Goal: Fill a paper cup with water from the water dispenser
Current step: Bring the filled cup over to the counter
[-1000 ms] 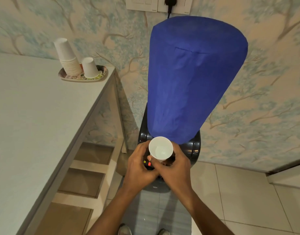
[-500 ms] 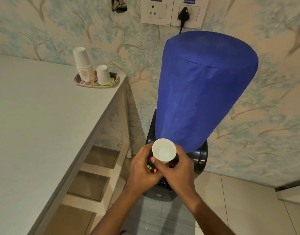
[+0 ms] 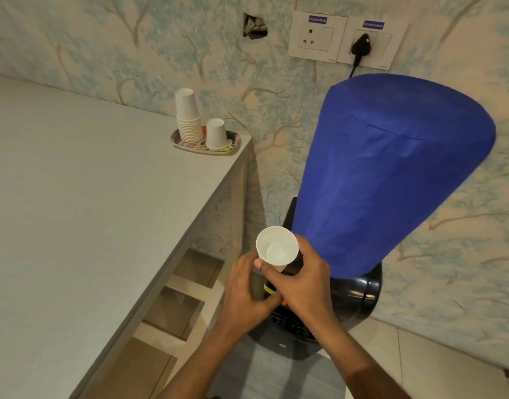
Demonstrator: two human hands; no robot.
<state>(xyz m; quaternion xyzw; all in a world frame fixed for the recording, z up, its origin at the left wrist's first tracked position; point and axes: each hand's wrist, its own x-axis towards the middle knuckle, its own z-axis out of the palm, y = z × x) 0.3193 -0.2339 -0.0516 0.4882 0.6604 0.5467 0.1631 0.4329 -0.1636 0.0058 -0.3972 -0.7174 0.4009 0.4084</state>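
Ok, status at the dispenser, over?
Right hand shut on the cup, upright in front of the dispenser. Left hand low beside it, at the taps; grip unclear. Water in cup: can't tell. Nothing in the way.

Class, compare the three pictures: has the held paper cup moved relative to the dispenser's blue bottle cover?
Yes, slightly. The paper cup in the right hand has shifted leftward and up, off the blue bottle cover edge it overlapped earlier.

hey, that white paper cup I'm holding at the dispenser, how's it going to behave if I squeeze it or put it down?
The paper cup looks thin-walled, so the right hand could probably dent it by squeezing. It seems empty, so likely very light. Its base is narrower than its rim, so it may tip easily.
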